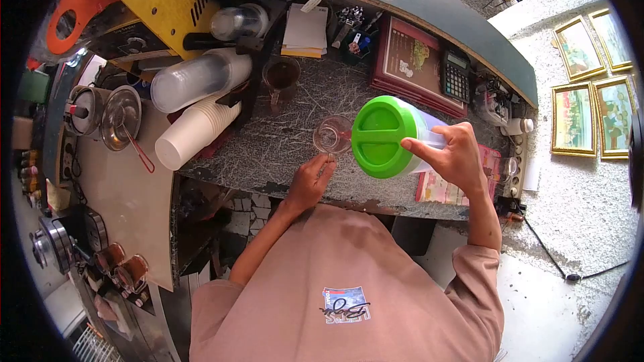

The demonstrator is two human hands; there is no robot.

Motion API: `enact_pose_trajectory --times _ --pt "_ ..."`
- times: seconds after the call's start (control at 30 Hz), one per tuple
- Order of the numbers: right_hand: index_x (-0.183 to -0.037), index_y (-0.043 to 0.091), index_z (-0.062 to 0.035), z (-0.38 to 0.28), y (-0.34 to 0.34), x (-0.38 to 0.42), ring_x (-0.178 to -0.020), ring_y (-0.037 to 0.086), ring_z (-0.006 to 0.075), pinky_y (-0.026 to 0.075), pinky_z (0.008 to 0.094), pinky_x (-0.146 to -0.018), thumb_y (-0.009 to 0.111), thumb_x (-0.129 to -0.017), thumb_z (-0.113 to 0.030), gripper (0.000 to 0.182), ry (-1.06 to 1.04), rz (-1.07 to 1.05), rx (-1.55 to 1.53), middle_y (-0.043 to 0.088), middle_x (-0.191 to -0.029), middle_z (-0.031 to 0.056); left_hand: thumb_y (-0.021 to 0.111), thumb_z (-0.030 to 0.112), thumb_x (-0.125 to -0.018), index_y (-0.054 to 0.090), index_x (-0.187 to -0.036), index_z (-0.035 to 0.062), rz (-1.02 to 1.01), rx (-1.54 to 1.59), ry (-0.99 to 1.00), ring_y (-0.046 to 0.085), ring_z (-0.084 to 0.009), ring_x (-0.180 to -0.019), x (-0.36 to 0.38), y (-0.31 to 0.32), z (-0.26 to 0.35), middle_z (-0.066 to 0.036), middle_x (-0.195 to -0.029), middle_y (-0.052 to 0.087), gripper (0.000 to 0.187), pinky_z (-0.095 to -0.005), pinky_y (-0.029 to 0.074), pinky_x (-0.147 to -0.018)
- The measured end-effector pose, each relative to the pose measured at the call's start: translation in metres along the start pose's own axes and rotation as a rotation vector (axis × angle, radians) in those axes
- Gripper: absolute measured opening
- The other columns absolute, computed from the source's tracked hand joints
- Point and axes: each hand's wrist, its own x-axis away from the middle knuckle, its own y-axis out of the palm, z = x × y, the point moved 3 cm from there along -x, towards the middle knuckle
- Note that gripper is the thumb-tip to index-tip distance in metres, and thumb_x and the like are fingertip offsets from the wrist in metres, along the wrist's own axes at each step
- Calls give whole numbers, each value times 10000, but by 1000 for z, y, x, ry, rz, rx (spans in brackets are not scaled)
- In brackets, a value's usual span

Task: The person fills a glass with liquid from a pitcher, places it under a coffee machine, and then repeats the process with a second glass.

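In the middle of the head view, a pitcher (386,135) with a bright green lid and a clear body is tilted to the left. My right hand (451,155) is closed around its handle, thumb resting along the lid's edge. Right beside the lid stands a clear glass mug (330,137) on the counter, with a hint of something reddish at its right side. My left hand (310,179) pinches the mug's handle at the near side. How full the mug is I cannot make out.
On the scratched dark counter (295,161) are another glass mug (280,75), stacked menus (409,67), a calculator (456,75) and a patterned cloth (443,184). Stacked paper cups (198,133) and plastic cups (194,84) jut out at left. A strainer (121,121) lies farther left.
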Motion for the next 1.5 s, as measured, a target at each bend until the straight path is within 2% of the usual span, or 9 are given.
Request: enact_pose_trajectory --times 0.17,0.23,0.53,0.57,0.63,0.93,1.0,1.2,1.5 --pt "-710 723 52 -7 -4 -5 -443 622 165 438 303 -449 822 -827 -395 472 -1 -41 51 624 -528 141 564 190 -1018 619 -1046 -14 6 -8 3 672 -412 -909 0 -1 4 -203 -969 680 214 -435 524 -751" --pt "-689 739 18 -5 -3 -6 -424 613 221 453 341 -451 807 -813 -488 525 -22 8 30 596 -493 130 565 191 -1018 620 -1044 -14 0 -7 1 673 -413 -909 0 -1 4 -201 -971 681 213 -436 525 -748" --pt "-664 725 26 -7 -6 -8 -421 607 238 453 357 -462 800 -810 -510 560 -4 -28 55 581 -483 138 564 189 -1018 621 -1029 -17 -7 -14 6 670 -417 -896 0 1 -2 -209 -951 679 214 -440 521 -732" --pt "-664 725 26 -7 -7 -8 -421 607 238 453 357 -462 800 -810 -510 560 -3 -27 55 581 -483 138 564 189 -1018 621 -1029 -17 -4 -21 16 671 -415 -895 0 0 -3 -209 -949 679 214 -439 521 -733" --pt "-728 730 51 -10 -9 -9 -439 604 167 433 313 -453 820 -827 -421 490 -42 -58 135 594 -512 135 564 189 -1018 621 -1029 -17 -1 -29 28 672 -414 -895 -1 0 -2 -209 -948 679 214 -438 520 -734" --pt "-750 737 41 -12 -14 -9 -435 593 189 439 320 -466 818 -829 -411 467 -35 -63 140 592 -522 144 551 176 -1020 602 -1011 -18 -13 -3 14 671 -408 -896 -2 0 -1 -205 -934 670 201 -437 516 -743" --pt "-753 738 40 -11 -14 -9 -436 594 190 440 320 -468 817 -830 -406 459 -42 -62 121 594 -523 142 520 177 -1036 615 -1020 -13 -18 -18 5 677 -277 -875 -1 1 -4 -145 -933 669 213 -374 514 -788" --pt "-755 741 32 -13 -15 -8 -430 588 190 440 322 -468 820 -827 -396 441 -58 -47 98 590 -521 140 516 171 -1035 614 -1007 -16 -22 0 -37 667 -253 -858 -1 0 0 -136 -915 660 213 -363 508 -781" --pt "-763 743 34 -14 -18 -7 -431 593 185 438 317 -463 820 -829 -408 453 -90 -38 103 597 -523 132 518 157 -1030 612 -995 -11 -7 -13 3 659 -247 -836 -1 1 -2 -131 -893 657 196 -357 505 -773"
